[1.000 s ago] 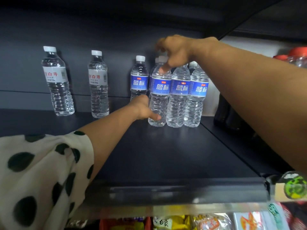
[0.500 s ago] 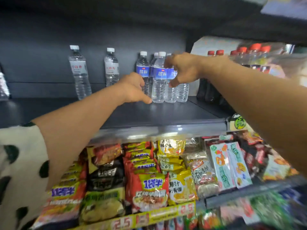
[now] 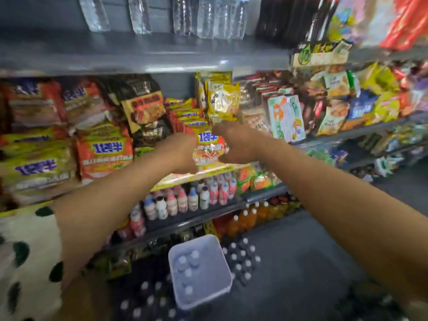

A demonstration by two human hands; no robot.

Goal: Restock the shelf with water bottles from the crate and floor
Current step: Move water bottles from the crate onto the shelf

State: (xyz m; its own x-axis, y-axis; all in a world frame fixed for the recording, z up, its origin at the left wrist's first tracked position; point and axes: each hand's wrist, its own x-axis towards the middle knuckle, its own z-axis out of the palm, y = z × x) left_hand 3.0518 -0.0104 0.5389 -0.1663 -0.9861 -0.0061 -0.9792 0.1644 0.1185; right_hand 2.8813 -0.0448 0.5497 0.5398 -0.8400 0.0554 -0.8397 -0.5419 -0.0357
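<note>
Several clear water bottles (image 3: 208,17) stand on the dark top shelf (image 3: 139,54), only their lower halves in view. My left hand (image 3: 183,151) and my right hand (image 3: 236,144) hang in mid-air in front of the noodle packets, below that shelf, both empty with fingers loosely curled. On the floor stands a white plastic crate (image 3: 217,295) with several white-capped bottles (image 3: 187,267) inside. More capped bottles stand on the floor to its right (image 3: 243,258) and to its left (image 3: 148,300).
Instant noodle packets (image 3: 104,154) fill the shelf below the water shelf, snack bags (image 3: 335,105) to the right. Small yoghurt drink bottles (image 3: 192,200) and orange drinks (image 3: 250,216) line lower shelves. Grey floor (image 3: 312,262) lies to the right of the crate.
Both hands have let go of the blue-label bottles and dropped away from the top shelf. The view has swung down, so the lower shelves, crate and floor bottles now show.
</note>
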